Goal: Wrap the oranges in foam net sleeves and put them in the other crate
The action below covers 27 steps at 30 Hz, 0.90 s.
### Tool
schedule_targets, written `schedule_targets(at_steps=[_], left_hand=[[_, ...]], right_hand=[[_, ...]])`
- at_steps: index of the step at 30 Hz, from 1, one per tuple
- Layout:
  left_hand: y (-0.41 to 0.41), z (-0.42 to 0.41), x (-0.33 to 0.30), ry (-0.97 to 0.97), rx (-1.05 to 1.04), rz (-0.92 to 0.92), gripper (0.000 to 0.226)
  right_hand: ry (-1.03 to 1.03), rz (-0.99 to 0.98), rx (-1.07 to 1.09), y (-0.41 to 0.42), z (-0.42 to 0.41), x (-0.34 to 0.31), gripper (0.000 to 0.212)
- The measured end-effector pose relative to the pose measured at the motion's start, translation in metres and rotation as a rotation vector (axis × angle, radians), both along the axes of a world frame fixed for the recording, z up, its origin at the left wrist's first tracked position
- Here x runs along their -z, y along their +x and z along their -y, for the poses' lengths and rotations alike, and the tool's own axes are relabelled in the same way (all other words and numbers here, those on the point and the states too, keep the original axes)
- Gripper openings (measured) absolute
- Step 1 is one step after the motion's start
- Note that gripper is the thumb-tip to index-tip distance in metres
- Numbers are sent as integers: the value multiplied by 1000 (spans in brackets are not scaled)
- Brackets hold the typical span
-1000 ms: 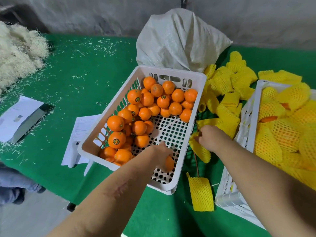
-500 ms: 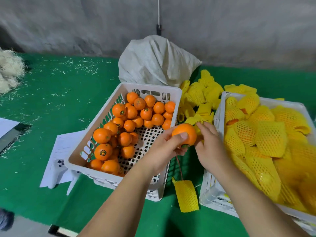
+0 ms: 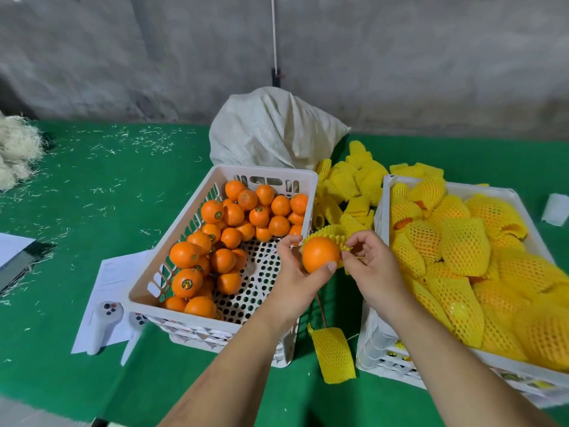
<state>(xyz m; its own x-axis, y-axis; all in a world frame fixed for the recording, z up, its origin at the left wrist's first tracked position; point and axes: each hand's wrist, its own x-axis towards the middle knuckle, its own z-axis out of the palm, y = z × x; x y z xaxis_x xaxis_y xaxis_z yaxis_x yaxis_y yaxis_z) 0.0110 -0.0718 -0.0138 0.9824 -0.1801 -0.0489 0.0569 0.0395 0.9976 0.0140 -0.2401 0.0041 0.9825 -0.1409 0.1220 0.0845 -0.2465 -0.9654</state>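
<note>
My left hand [image 3: 297, 277] holds an orange [image 3: 320, 254] between the two crates. A yellow foam net sleeve [image 3: 331, 234] is bunched around the orange's far side, and my right hand [image 3: 369, 266] pinches its edge. The white crate on the left [image 3: 221, 172] holds several bare oranges [image 3: 234, 235]. The white crate on the right [image 3: 380, 331] is piled with sleeved oranges [image 3: 465, 251]. Loose yellow sleeves [image 3: 351, 183] lie heaped between the crates at the back.
One flat yellow sleeve [image 3: 334, 354] lies on the green table cover [image 3: 92, 186] near the front. A white woven sack [image 3: 274, 131] stands behind the left crate. Papers and a white controller [image 3: 103, 325] lie left of that crate. Straw [image 3: 15, 149] sits far left.
My left hand lifted an orange out of the left crate and brought it to the gap. My right hand brought a sleeve up and opened it over the orange.
</note>
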Motion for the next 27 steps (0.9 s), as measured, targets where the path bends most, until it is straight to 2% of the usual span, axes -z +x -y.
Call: schedule_targets(at_steps=[3,5,8,10,16,19,21,24,27], left_hand=[[-2,2,1,69,66,89,90],[-4,5,-1,107,68,107,85],[-6,3,-1,94,62,88,78],[-6,0,0,90,73,56,77],[-5,3,2,-13,17,44,69],[-5,8,2,-30,-15,66,59],[-6,10,2,-46,-25,72,57],[-4,8,5,-2,56,52,74],[-3,3,10,20,166,25,87]], right_hand=[[130,16,1,2,1,-1,26],[99,8,-20,1,0,-2,33],[-81,1,-50,0,1,1,29],[-128,22,-29,1,2,1,28],[-29,56,2,-2,2,-2,26],[-91,114,-46,-3,3,-1,24],[-105,77,-103,-2,2,0,24],[-135,2,-162,0,1,3,27],[-122,20,-91,3,2,6,30]])
